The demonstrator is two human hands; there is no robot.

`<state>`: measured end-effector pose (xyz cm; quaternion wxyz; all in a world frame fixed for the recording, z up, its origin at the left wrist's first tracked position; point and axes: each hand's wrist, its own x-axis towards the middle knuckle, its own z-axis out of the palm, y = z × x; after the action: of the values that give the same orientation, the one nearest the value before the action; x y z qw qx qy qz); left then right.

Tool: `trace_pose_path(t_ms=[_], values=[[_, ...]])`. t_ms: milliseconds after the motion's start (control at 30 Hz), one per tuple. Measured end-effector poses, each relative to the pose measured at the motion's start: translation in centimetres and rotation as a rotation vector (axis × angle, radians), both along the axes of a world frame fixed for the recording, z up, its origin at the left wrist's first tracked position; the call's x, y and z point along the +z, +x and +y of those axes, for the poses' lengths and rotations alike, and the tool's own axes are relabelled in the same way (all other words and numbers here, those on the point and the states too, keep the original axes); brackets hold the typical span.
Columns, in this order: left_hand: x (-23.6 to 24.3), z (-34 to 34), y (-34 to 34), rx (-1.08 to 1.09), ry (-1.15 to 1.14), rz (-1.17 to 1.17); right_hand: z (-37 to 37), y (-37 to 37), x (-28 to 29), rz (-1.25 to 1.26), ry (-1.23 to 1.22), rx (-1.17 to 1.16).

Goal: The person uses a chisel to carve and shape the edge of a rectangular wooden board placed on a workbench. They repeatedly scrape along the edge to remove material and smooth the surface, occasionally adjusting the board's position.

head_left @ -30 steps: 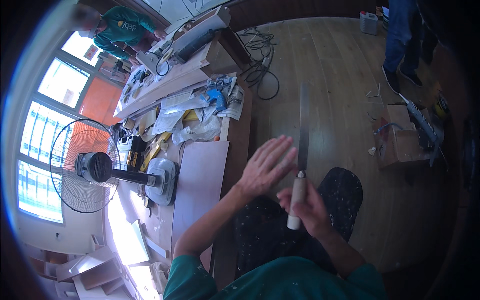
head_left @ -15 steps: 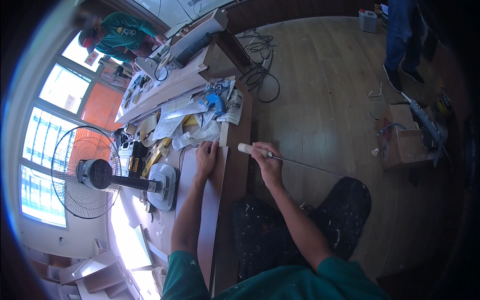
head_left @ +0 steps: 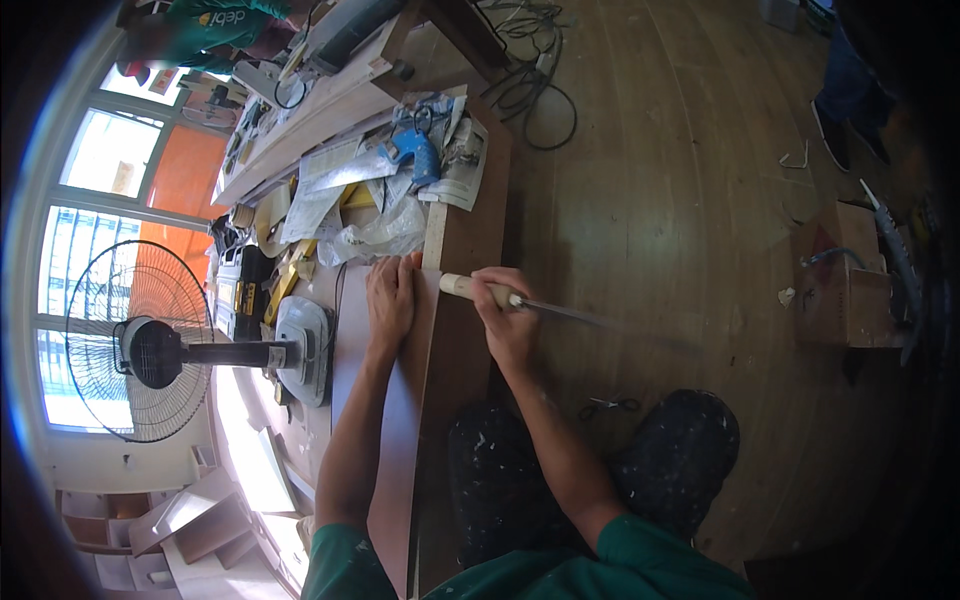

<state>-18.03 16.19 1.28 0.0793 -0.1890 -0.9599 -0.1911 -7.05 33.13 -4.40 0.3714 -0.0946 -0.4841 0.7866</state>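
A long board [head_left: 392,440] with a smooth purplish-grey face lies along the edge of the workbench. My left hand [head_left: 391,298] rests flat on its far end, fingers stretched forward. In my right hand [head_left: 508,315] is a tool with a pale wooden handle [head_left: 462,286] and a long thin metal shaft, blurred toward the tip; its exact kind is unclear. The handle's butt end points left and is at the board's far right corner; whether it touches cannot be made out. The shaft points right, over the floor.
A standing fan [head_left: 300,350] is left of the board. Beyond my hands lie papers and plastic [head_left: 375,225], a blue glue gun [head_left: 418,158] and a black case [head_left: 242,292]. Scissors [head_left: 610,405] lie on the floor near my knees, a cardboard box [head_left: 850,285] at right. Two people are farther off.
My right hand has moved left with the wooden-handled tool, bringing its butt end to the board's corner. My left hand stays on the board. The view has tilted lower, showing scissors.
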Motion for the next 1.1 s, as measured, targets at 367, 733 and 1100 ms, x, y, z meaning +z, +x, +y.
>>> trace_pose_path(t_ms=[367, 733, 1100], values=[[-0.2, -1.0, -0.2, -0.01, 0.029, 0.049, 0.0, -0.3, -0.2, 0.009, -0.23, 0.102], [0.2, -0.5, -0.3, 0.013, 0.033, 0.002, 0.6, -1.3, -0.2, 0.025, -0.154, 0.084], [-0.8, -1.7, -0.6, 0.067, -0.015, -0.046, -0.5, -1.8, -0.5, -0.033, -0.138, 0.126]])
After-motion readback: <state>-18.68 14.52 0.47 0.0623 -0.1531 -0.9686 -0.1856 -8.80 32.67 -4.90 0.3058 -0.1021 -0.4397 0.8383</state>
